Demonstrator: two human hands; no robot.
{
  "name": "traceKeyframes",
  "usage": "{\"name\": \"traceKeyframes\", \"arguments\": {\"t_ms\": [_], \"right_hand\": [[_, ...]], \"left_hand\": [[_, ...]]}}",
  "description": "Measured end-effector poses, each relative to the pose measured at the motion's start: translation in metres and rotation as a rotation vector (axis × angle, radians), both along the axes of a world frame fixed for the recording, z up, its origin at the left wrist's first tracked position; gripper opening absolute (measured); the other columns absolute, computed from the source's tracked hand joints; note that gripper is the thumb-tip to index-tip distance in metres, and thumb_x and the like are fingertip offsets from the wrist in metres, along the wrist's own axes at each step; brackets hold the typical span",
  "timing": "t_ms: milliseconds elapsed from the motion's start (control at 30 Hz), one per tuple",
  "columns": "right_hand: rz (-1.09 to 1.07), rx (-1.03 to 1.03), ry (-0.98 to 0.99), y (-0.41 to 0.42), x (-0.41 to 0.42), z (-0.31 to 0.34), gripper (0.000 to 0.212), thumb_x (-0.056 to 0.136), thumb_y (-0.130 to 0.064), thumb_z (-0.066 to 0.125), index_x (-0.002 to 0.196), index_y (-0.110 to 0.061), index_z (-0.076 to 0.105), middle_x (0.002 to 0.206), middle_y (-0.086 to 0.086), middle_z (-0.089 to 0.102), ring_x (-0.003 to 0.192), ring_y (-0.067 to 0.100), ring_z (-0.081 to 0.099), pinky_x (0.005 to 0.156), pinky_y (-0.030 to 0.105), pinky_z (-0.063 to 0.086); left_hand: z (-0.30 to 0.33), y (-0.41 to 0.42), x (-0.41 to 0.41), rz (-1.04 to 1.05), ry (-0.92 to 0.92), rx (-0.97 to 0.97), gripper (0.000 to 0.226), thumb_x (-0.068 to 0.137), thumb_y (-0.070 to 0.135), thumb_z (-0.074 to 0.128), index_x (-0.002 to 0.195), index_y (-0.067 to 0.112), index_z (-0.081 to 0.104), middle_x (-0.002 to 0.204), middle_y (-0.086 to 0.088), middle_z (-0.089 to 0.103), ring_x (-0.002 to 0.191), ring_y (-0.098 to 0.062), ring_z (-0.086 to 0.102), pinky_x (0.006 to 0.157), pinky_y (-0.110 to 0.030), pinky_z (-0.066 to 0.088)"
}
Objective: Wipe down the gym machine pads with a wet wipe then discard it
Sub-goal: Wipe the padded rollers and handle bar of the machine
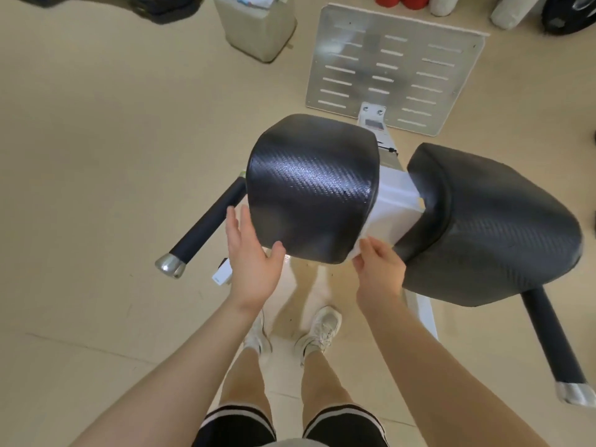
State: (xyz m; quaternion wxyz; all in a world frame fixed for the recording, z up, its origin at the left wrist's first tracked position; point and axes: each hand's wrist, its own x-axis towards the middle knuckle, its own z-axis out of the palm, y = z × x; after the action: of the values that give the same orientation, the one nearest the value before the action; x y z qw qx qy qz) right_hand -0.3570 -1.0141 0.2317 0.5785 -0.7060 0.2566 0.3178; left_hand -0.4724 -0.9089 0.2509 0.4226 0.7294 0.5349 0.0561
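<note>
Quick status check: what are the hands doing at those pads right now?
Left hand open, steadying left pad. Right hand pinching wet wipe at that pad's corner. Right pad untouched. Nothing blocking.

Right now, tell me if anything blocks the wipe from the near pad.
Nothing visible does. The right hand already holds the wet wipe against the near pad at its lower right edge; the left hand steadies the opposite edge.

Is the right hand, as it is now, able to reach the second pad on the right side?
Probably yes. The right hand, holding the wet wipe, is next to the right pad, with nothing between them.
</note>
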Motion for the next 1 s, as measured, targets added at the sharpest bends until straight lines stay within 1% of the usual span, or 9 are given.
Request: {"name": "traceKeyframes", "arguments": {"t_ms": [100, 200, 233, 267, 400, 567, 733, 867, 1000], "right_hand": [[-0.040, 0.089, -0.048, 0.002, 0.002, 0.008, 0.011, 0.090, -0.010, 0.058, 0.088, -0.017, 0.066, 0.079, -0.004, 0.060, 0.071, 0.006, 0.054, 0.075, 0.017, 0.050], [-0.006, -0.020, -0.025, 0.000, -0.015, -0.003, 0.018, 0.090, -0.008, 0.056, 0.079, -0.019, 0.066, 0.072, -0.001, 0.061, 0.072, 0.006, 0.043, 0.078, 0.024, 0.052], [-0.016, -0.062, 0.011, 0.000, -0.021, -0.008, 0.023, 0.090, -0.007, 0.055, 0.074, -0.020, 0.065, 0.076, 0.005, 0.064, 0.080, 0.021, 0.064, 0.085, 0.029, 0.053], [-0.054, -0.091, 0.064, 0.001, -0.024, -0.012, 0.024, 0.090, -0.006, 0.054, 0.073, -0.018, 0.064, 0.084, 0.010, 0.064, 0.103, 0.029, 0.058, 0.090, 0.033, 0.052], [-0.305, 0.011, 0.290, 0.011, -0.033, -0.038, 0.020, 0.090, 0.000, 0.054, 0.108, 0.002, 0.061, 0.097, 0.013, 0.065, 0.093, 0.024, 0.063, 0.089, 0.031, 0.052], [-0.419, 0.186, 0.431, 0.042, -0.077, -0.047, 0.022, 0.091, 0.005, 0.048, 0.113, 0.008, 0.054, 0.106, 0.021, 0.059, 0.102, 0.030, 0.061, 0.092, 0.030, 0.049], [0.015, 0.434, 0.346, 0.077, -0.112, -0.013, 0.013, 0.095, -0.007, 0.047, 0.098, -0.004, 0.059, 0.084, 0.004, 0.065, 0.082, 0.014, 0.064, 0.085, 0.027, 0.051], [0.312, 0.109, 0.127, 0.078, -0.118, 0.010, 0.014, 0.093, -0.013, 0.052, 0.092, -0.011, 0.066, 0.088, 0.008, 0.067, 0.087, 0.019, 0.063, 0.086, 0.031, 0.053], [0.601, -0.213, -0.352, 0.104, -0.124, 0.035, 0.011, 0.091, -0.021, 0.053, 0.089, -0.017, 0.062, 0.077, -0.008, 0.061, 0.074, 0.009, 0.057, 0.064, 0.020, 0.045]], "left_hand": [[-0.010, 0.003, 0.000, 0.148, -0.056, -0.207, 0.075, 0.091, 0.013, 0.053, 0.148, 0.026, 0.007, 0.155, 0.006, -0.007, 0.133, -0.010, 0.029, 0.102, -0.023, 0.027], [-0.019, 0.010, 0.002, 0.166, -0.241, -0.332, 0.073, 0.089, -0.001, 0.049, 0.141, 0.042, 0.022, 0.133, 0.023, 0.038, 0.121, 0.002, 0.043, 0.103, -0.030, 0.039], [-0.021, 0.012, -0.001, 0.162, -0.276, -0.362, 0.074, 0.088, -0.004, 0.048, 0.140, 0.044, 0.025, 0.128, 0.028, 0.044, 0.126, -0.001, 0.041, 0.104, -0.030, 0.038], [-0.023, 0.015, -0.004, 0.155, -0.307, -0.392, 0.076, 0.088, -0.007, 0.046, 0.140, 0.044, 0.026, 0.128, 0.029, 0.045, 0.129, -0.002, 0.040, 0.105, -0.030, 0.038], [-0.029, 0.024, -0.020, 0.116, -0.332, -0.464, 0.077, 0.083, -0.017, 0.035, 0.143, 0.032, 0.029, 0.131, 0.024, 0.046, 0.126, 0.004, 0.040, 0.104, -0.025, 0.037], [-0.031, 0.027, -0.027, -0.076, -0.180, -0.388, 0.079, 0.085, -0.007, 0.042, 0.147, 0.034, 0.014, 0.144, 0.022, 0.030, 0.134, 0.001, 0.026, 0.110, -0.031, 0.032], [0.000, 0.039, -0.045, -0.167, -0.254, -0.404, 0.056, 0.090, -0.001, 0.040, 0.140, 0.024, 0.034, 0.137, 0.014, 0.040, 0.129, -0.001, 0.036, 0.105, -0.017, 0.031], [0.035, 0.062, -0.076, -0.206, -0.304, -0.079, 0.051, 0.082, -0.017, 0.038, 0.122, 0.012, 0.053, 0.117, 0.011, 0.047, 0.108, 0.006, 0.043, 0.089, 0.004, 0.028], [0.034, 0.109, -0.096, -0.080, -0.097, -0.116, 0.036, 0.091, 0.007, 0.047, 0.125, 0.016, 0.053, 0.119, 0.011, 0.048, 0.102, -0.001, 0.043, 0.086, -0.005, 0.032]]}}
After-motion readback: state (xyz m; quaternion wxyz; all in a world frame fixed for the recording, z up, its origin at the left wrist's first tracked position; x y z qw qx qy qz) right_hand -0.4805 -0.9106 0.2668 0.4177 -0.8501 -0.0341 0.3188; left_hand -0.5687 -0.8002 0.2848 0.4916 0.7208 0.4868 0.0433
